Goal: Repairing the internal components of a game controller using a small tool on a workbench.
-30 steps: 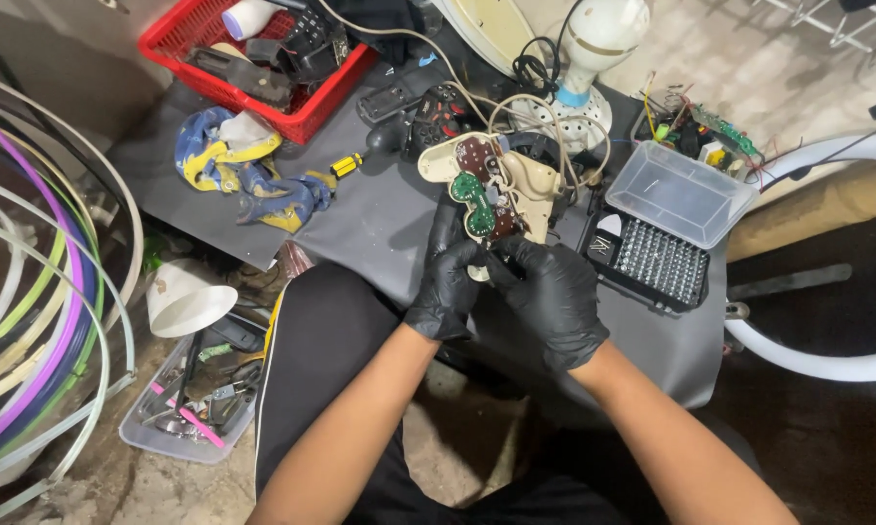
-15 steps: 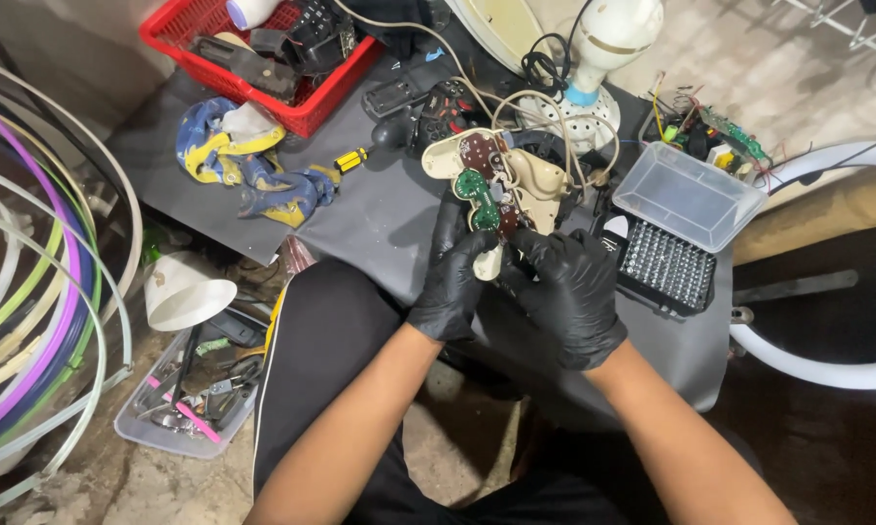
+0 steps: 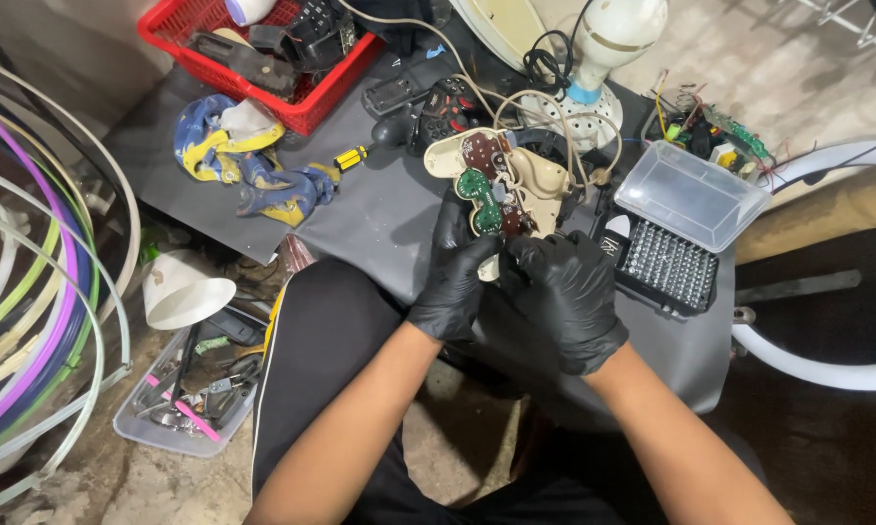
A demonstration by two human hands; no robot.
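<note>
- Black-gloved left hand and right hand both hold the opened cream game controller just above the grey table, fingers curled tight round its lower end.
- Its green circuit board lies bare, so a hard squeeze could crack it.
- I cannot tell if the right fingers pinch a small part; a loose one might drop.
- A tug on the cream cord could jerk the controller away.

Cream controller shell with green-and-brown circuit board — black gloves, red basket, seemingly blue-yellow cloth.
</note>
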